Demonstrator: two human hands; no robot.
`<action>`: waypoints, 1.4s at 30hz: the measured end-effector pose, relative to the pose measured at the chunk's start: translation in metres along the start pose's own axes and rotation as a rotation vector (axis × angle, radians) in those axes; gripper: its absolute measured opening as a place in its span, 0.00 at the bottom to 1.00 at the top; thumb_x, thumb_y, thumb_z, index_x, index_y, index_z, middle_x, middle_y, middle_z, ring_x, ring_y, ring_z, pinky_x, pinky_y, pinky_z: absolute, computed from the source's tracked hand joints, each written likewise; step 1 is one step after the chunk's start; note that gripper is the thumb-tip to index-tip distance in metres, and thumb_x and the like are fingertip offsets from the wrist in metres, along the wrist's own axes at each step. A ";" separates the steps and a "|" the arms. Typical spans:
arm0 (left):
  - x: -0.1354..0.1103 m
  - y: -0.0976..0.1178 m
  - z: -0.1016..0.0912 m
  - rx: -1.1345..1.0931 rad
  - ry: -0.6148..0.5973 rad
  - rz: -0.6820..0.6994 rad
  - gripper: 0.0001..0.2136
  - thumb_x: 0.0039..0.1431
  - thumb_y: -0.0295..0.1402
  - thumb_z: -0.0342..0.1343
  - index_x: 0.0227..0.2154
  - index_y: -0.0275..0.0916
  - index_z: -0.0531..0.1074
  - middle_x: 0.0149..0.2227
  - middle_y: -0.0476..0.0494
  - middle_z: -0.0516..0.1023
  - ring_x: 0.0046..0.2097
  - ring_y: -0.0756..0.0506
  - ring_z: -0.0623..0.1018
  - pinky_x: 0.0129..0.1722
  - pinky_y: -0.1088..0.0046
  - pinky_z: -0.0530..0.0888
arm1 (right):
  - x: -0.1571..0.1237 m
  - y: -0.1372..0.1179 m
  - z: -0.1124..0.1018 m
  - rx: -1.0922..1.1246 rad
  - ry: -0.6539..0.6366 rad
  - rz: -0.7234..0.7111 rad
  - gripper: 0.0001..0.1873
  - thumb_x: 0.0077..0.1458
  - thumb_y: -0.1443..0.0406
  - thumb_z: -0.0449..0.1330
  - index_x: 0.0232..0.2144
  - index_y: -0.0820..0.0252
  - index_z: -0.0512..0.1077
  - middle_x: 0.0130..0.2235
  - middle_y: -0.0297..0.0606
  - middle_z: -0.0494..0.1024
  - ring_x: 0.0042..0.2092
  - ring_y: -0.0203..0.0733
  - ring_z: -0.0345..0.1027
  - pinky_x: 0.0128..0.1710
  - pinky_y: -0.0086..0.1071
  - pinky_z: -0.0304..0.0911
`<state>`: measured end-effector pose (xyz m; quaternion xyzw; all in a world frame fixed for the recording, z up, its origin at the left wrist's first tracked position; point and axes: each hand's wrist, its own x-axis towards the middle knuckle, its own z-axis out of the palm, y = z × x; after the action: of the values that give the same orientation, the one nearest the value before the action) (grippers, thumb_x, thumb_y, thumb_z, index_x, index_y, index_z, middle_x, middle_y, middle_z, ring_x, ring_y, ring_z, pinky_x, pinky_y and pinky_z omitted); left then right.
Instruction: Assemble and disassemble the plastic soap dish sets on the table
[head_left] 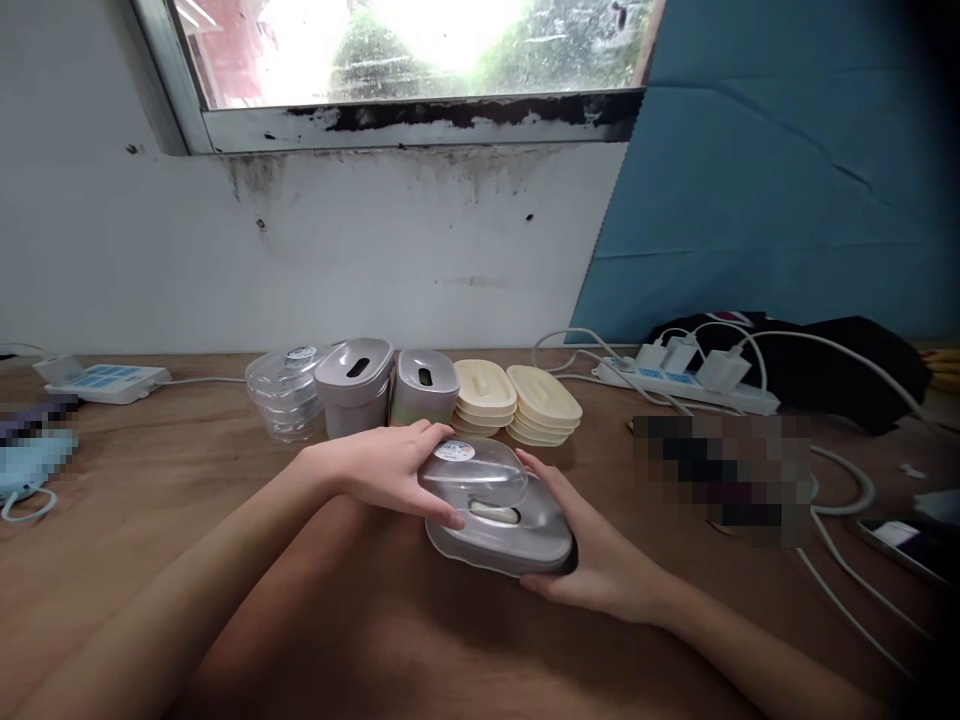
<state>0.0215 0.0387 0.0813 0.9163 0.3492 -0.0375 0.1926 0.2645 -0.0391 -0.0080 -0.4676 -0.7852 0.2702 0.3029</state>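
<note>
My left hand (382,470) grips a clear plastic lid (474,474) with a round sticker, fingers curled over its left edge. The lid sits tilted on top of a grey container (499,540) with an oval slot. My right hand (592,560) cups that grey container from the right and underneath, just above the wooden table (187,520). Behind them stand a stack of clear lids (289,392), two more grey containers (356,385) (425,385), and two stacks of cream lids (484,395) (544,405).
A white power strip (686,380) with plugged chargers and trailing white cables (840,500) lies at the right, near a black cloth (847,365). Another white strip (105,380) and a light blue item (30,465) are at the left. A phone (911,540) lies at the far right.
</note>
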 end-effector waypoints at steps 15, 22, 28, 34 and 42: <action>-0.006 -0.002 -0.007 -0.114 -0.127 -0.063 0.36 0.51 0.59 0.43 0.59 0.44 0.51 0.57 0.43 0.64 0.53 0.41 0.67 0.48 0.71 0.64 | 0.001 0.001 -0.006 -0.111 0.030 -0.141 0.31 0.41 0.66 0.64 0.51 0.51 0.65 0.52 0.45 0.57 0.55 0.54 0.55 0.52 0.46 0.57; -0.010 -0.003 -0.011 -0.104 -0.158 -0.144 0.39 0.48 0.62 0.43 0.59 0.43 0.52 0.53 0.40 0.68 0.49 0.39 0.70 0.44 0.69 0.66 | -0.001 0.007 -0.010 -0.150 0.073 -0.234 0.34 0.45 0.63 0.63 0.55 0.51 0.57 0.54 0.46 0.53 0.57 0.53 0.51 0.53 0.43 0.56; -0.015 -0.009 -0.013 -0.047 -0.227 -0.357 0.40 0.42 0.66 0.42 0.48 0.37 0.65 0.40 0.37 0.77 0.39 0.37 0.76 0.33 0.68 0.69 | -0.001 0.011 -0.012 -0.253 0.067 -0.274 0.36 0.45 0.62 0.63 0.56 0.53 0.55 0.54 0.47 0.52 0.57 0.53 0.52 0.53 0.42 0.57; -0.010 -0.016 -0.007 0.001 -0.311 -0.466 0.40 0.33 0.66 0.50 0.44 0.38 0.66 0.37 0.39 0.78 0.38 0.37 0.76 0.32 0.68 0.70 | -0.002 0.015 -0.014 -0.290 0.010 -0.310 0.36 0.44 0.60 0.63 0.56 0.55 0.57 0.55 0.48 0.53 0.57 0.55 0.52 0.52 0.42 0.58; -0.015 -0.017 -0.010 0.181 -0.208 -0.386 0.37 0.31 0.60 0.57 0.43 0.39 0.66 0.43 0.38 0.74 0.40 0.37 0.75 0.30 0.70 0.69 | -0.001 0.022 -0.025 -0.303 0.068 -0.185 0.34 0.48 0.57 0.61 0.56 0.50 0.57 0.55 0.46 0.53 0.58 0.55 0.51 0.53 0.44 0.57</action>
<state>-0.0017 0.0446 0.0882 0.8373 0.4914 -0.1989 0.1337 0.2957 -0.0273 -0.0076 -0.4424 -0.8459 0.1039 0.2790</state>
